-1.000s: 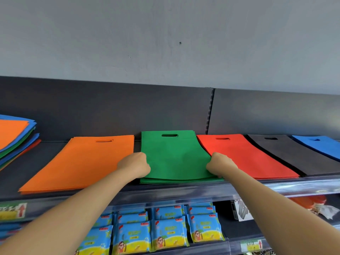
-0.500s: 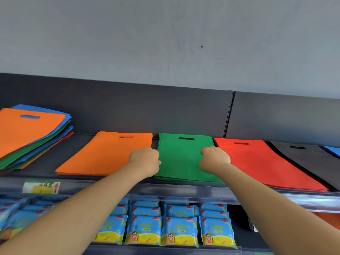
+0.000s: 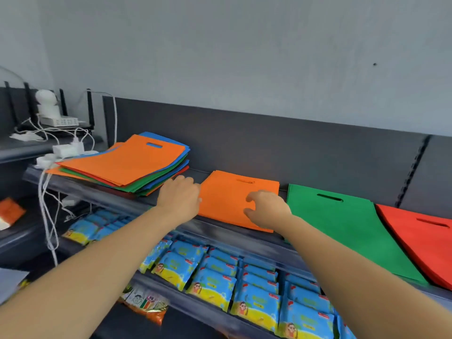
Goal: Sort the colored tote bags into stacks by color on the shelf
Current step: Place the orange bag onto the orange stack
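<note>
A mixed pile of tote bags [image 3: 127, 165] lies at the left of the dark shelf [image 3: 127, 203], an orange bag on top, with blue, green and red edges showing below. To its right lie an orange stack [image 3: 230, 199], a green stack [image 3: 342, 226] and a red stack [image 3: 420, 236]. My left hand [image 3: 179, 196] hovers at the orange stack's left edge, fingers loosely curled, holding nothing. My right hand [image 3: 266, 210] is over the orange stack's front right part, fingers apart and empty.
Blue snack packets [image 3: 220, 272] fill the shelf below. At the far left stand a white device [image 3: 52, 111], a power strip [image 3: 66, 150] and hanging white cables [image 3: 46, 204]. A dark back panel [image 3: 269, 145] runs behind the bags.
The view swung left, bringing the mixed pile into view. Both hands left the green stack and moved left to the orange stack; the right hand's fingers opened.
</note>
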The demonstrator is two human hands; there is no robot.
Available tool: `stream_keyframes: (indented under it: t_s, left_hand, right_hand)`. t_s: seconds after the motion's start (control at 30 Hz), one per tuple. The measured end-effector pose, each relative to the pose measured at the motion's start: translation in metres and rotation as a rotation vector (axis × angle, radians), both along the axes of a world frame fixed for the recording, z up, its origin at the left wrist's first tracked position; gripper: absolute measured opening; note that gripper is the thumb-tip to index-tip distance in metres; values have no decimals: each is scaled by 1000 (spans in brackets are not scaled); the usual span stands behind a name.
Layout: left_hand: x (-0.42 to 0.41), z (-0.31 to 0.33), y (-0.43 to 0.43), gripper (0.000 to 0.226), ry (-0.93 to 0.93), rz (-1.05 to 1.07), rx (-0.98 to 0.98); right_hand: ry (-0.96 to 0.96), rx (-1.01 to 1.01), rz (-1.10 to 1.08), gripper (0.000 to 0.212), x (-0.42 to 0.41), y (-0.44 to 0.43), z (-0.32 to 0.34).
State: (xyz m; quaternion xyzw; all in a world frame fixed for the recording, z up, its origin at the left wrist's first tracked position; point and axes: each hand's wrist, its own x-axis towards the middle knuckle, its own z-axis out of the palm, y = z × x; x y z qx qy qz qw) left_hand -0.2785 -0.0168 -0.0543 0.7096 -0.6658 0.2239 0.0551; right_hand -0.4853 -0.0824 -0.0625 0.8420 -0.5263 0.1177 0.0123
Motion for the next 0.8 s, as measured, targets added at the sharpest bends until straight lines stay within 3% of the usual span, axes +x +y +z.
stream_keyframes:
  t_s: [0.37, 0.8]
  left_hand:
    - [165, 6, 23, 41, 17, 166, -8]
    - [309, -5, -16, 42, 114, 49, 80]
  right_hand:
    - [-63, 17, 258, 44, 176, 6, 6]
    - [-86, 61, 254, 54, 325, -2, 6]
